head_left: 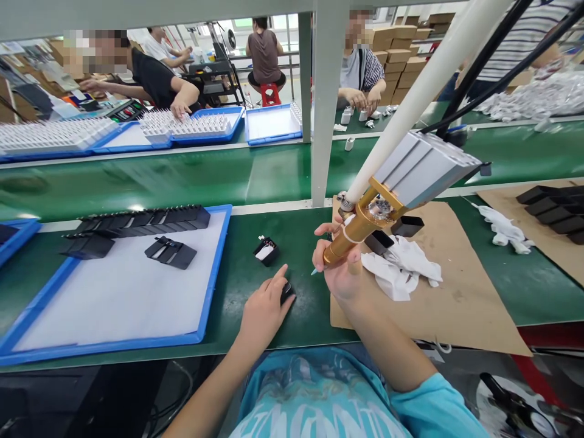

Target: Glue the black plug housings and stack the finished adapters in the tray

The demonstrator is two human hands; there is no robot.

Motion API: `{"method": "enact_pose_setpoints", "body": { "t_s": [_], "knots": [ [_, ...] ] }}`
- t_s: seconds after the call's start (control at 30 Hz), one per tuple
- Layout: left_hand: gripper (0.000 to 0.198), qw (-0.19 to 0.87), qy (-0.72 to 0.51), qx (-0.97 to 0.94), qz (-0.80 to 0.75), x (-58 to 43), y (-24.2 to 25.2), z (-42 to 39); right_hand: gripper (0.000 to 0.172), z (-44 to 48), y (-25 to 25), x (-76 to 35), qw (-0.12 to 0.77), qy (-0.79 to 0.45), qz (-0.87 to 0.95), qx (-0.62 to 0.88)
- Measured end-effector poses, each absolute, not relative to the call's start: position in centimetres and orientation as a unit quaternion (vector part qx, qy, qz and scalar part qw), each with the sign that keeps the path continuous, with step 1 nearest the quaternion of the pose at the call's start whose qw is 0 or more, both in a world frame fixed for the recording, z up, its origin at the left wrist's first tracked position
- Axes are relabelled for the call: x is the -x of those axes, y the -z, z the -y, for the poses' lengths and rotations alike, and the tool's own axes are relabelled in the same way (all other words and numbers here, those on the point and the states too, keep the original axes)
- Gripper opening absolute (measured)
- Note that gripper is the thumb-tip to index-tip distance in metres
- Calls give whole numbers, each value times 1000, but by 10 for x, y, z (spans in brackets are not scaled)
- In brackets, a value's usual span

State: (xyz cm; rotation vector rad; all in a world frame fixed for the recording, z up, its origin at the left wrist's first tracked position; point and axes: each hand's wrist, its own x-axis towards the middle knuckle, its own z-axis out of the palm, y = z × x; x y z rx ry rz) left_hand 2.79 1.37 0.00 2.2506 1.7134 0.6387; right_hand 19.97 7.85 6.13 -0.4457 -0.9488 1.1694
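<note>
Gripping a gold-coloured cylindrical tool in the right hand, with fingers curled around its lower barrel. Held at a slant — showing a thin pale-blue tip just past the fingers and joined to a silver ribbed block at the upper end. Pinching a small black case between thumb and fingers of the left hand, down on the green worktop just left of the tool's tip; mostly hidden by the fingers. Lying just beyond the left hand, near but apart: an open black housing with something white inside. Set out farther left, in a blue-rimmed tray lined in white: a row of black housings along the far edge and a single black housing nearer the middle. Spread to the right, under the tool — a cardboard sheet, bearing white cloth gloves and two black boxes. Visible across the line: co-workers, near trays of white parts.
</note>
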Motion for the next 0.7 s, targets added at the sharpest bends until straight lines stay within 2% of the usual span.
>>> {"method": "enact_pose_setpoints", "body": {
  "t_s": [0.1, 0.3, 0.4, 0.57, 0.7],
  "knots": [
    [13, 138, -227, -756, -598, -30, 1, -12, 46, -80, -62, -200, 712, -518, 429, 200],
    [20, 178, -232, -747, -597, -28, -2, -16, 41, -82, -59, -201, 711, -517, 434, 197],
    [30, 309, -314, -677, -590, -21, -3, -21, 41, -83, -59, -201, 711, -514, 435, 200],
    [42, 646, -499, -313, -485, -26, -10, -19, 39, -83, -59, -201, 716, -511, 435, 193],
    [37, 744, -514, -191, -381, -37, -23, -9, 42, -82, -61, -201, 715, -508, 437, 200]
  ]
}}
